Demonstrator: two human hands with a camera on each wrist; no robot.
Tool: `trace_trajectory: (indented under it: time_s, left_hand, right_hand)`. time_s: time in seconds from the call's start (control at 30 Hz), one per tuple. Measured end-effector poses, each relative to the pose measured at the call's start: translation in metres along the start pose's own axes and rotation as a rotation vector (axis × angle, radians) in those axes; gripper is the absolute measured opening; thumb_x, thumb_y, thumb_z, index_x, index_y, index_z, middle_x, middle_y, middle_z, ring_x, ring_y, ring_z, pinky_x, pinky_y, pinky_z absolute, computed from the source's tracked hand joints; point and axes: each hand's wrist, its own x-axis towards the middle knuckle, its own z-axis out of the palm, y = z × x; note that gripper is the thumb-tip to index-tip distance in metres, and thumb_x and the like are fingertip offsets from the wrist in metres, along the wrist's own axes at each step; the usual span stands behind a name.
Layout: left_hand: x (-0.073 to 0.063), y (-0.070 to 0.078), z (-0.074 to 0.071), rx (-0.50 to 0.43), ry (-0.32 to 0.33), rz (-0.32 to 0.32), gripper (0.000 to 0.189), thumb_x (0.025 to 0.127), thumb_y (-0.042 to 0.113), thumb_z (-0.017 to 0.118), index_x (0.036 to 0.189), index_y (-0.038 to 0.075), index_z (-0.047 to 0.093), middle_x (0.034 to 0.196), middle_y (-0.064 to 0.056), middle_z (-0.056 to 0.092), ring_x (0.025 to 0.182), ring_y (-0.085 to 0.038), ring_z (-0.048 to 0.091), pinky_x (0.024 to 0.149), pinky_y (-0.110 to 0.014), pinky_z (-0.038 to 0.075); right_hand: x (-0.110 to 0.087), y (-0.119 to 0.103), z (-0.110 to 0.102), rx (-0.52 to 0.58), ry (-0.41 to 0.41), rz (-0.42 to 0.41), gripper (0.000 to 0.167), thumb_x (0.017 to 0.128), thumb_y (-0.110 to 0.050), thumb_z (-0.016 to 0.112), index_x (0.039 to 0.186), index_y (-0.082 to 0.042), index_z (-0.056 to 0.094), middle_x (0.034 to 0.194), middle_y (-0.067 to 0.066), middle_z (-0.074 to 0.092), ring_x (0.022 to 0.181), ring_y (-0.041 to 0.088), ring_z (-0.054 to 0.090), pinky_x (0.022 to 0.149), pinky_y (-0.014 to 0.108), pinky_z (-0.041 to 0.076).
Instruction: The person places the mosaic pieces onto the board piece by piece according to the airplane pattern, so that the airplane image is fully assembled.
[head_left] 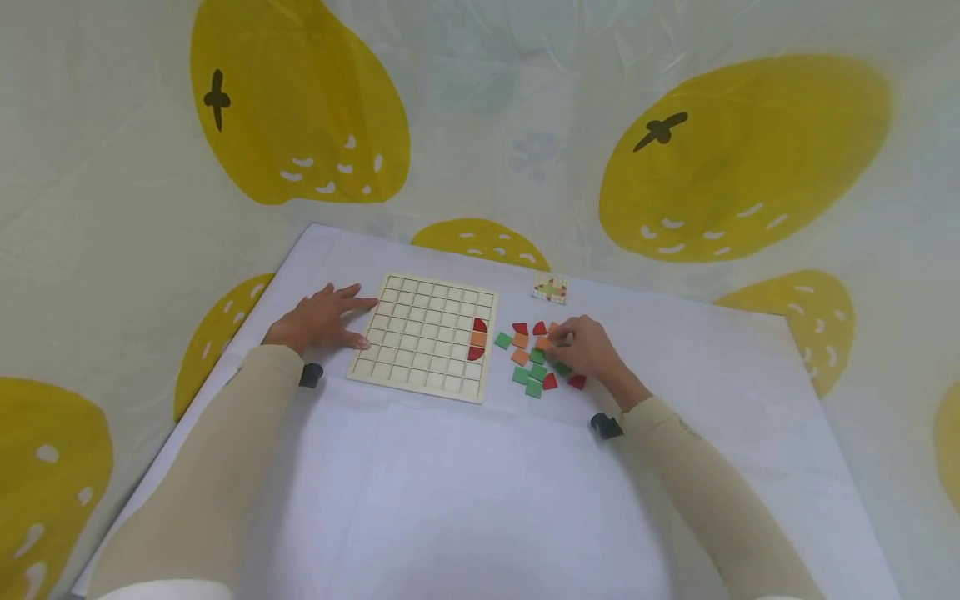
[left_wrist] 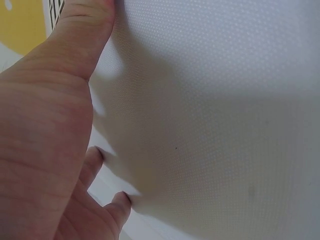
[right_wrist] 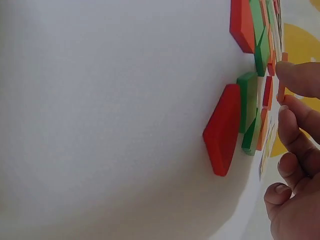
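Note:
My left hand point(head_left: 318, 320) lies spread at the left edge of a pale wooden grid board point(head_left: 420, 333), its fingertips touching the edge. In the left wrist view the fingers are extended. On the board's right side an orange square tile point(head_left: 477, 339) sits between two red quarter-round tiles point(head_left: 480, 325). Over the loose tiles to the right of the board is my right hand point(head_left: 591, 348). In the right wrist view its thumb and forefinger pinch a thin orange tile point(right_wrist: 282, 91), lifted above the others. The other fingers are curled.
Loose green tiles point(head_left: 521, 375), orange tiles point(head_left: 520, 357) and red tiles point(head_left: 550, 381) lie right of the board on the white tabletop point(head_left: 450, 483). Behind them, a small pattern card point(head_left: 550, 287) lies near the back edge. A fruit-printed sheet point(head_left: 480, 108) hangs behind the table.

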Motion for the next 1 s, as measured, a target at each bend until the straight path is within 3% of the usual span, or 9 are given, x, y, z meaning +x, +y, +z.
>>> trace_trajectory:
  time_s: [0.23, 0.53, 0.8, 1.0]
  left_hand:
    - [0.001, -0.001, 0.001, -0.007, -0.015, -0.019, 0.098, 0.078, 0.063, 0.081, 0.162, 0.042, 0.034, 0.178, -0.004, 0.014, 0.162, -0.048, 0.001, 0.123, -0.078, 0.01]
    - [-0.001, 0.0, 0.0, -0.012, -0.005, -0.017, 0.097, 0.079, 0.062, 0.082, 0.162, 0.042, 0.035, 0.178, -0.004, 0.014, 0.163, -0.047, 0.001, 0.123, -0.078, 0.012]
    - [0.0, -0.002, 0.0, -0.014, -0.018, -0.021, 0.098, 0.079, 0.062, 0.082, 0.162, 0.041, 0.034, 0.178, -0.004, 0.013, 0.163, -0.048, 0.0, 0.124, -0.077, 0.008]
    - [0.002, -0.004, 0.001, -0.009, -0.012, -0.009, 0.098, 0.079, 0.063, 0.081, 0.162, 0.041, 0.035, 0.178, -0.005, 0.014, 0.162, -0.048, 0.0, 0.124, -0.077, 0.008]
  right_hand:
    - [-0.003, -0.008, 0.002, 0.012, 0.008, -0.053, 0.031, 0.092, -0.028, 0.08, 0.114, -0.006, 0.077, 0.122, 0.015, 0.065, 0.114, 0.03, 0.055, 0.091, 0.043, 0.059]
    - [-0.003, -0.017, 0.007, 0.005, -0.026, -0.041, 0.037, 0.094, -0.031, 0.079, 0.122, -0.008, 0.076, 0.122, 0.011, 0.067, 0.114, 0.027, 0.056, 0.091, 0.04, 0.06]
    - [-0.004, -0.025, 0.01, 0.02, -0.029, -0.067, 0.034, 0.093, -0.029, 0.08, 0.119, -0.008, 0.077, 0.111, 0.01, 0.068, 0.106, 0.026, 0.056, 0.078, 0.033, 0.057]
    - [-0.004, -0.03, 0.013, 0.01, -0.026, -0.072, 0.029, 0.092, -0.027, 0.081, 0.115, -0.009, 0.078, 0.113, 0.01, 0.066, 0.107, 0.026, 0.055, 0.085, 0.037, 0.057]
